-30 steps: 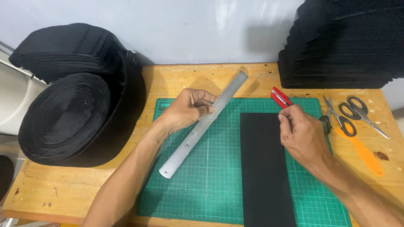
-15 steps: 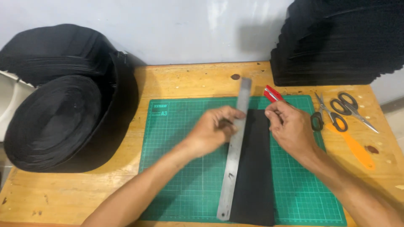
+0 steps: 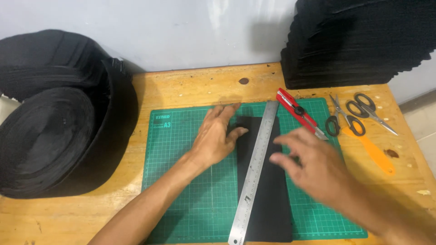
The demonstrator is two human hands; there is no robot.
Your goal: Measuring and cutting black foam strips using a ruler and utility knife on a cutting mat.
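A green cutting mat [image 3: 181, 181] lies on the wooden table. On it lies a long black strip [image 3: 272, 204], and a steel ruler [image 3: 254, 172] rests lengthwise on top of that strip. My left hand [image 3: 215, 136] lies flat with spread fingers on the mat and the strip's left edge, just left of the ruler. My right hand [image 3: 313, 168] hovers blurred over the strip to the ruler's right, fingers apart, holding nothing. A red utility knife [image 3: 297, 111] lies on the mat just beyond my right hand.
Big rolls of black webbing [image 3: 59, 131] fill the table's left side. A tall stack of cut black pieces [image 3: 359, 41] stands at the back right. Two pairs of scissors [image 3: 359, 113] and an orange-handled tool [image 3: 370, 152] lie at the right.
The ruler has swung from a diagonal at the mat's left onto the black strip. My right hand let go of the red knife, which now lies on the mat.
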